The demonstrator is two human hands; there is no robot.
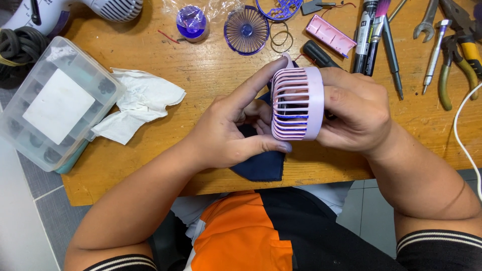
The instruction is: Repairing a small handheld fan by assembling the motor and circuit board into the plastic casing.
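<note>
A small pink fan housing with a slatted grille is held above the wooden table, between both my hands. My left hand grips its left side, index finger stretched over the top and thumb under the bottom edge. My right hand wraps the right side and back. A dark blue cloth lies under my hands at the table's front edge. Blue blades show through the slats.
A clear plastic compartment box and a crumpled white tissue lie left. At the back are a purple round grille, a purple cap, rubber bands, a pink cover, pens, screwdrivers, a wrench and pliers.
</note>
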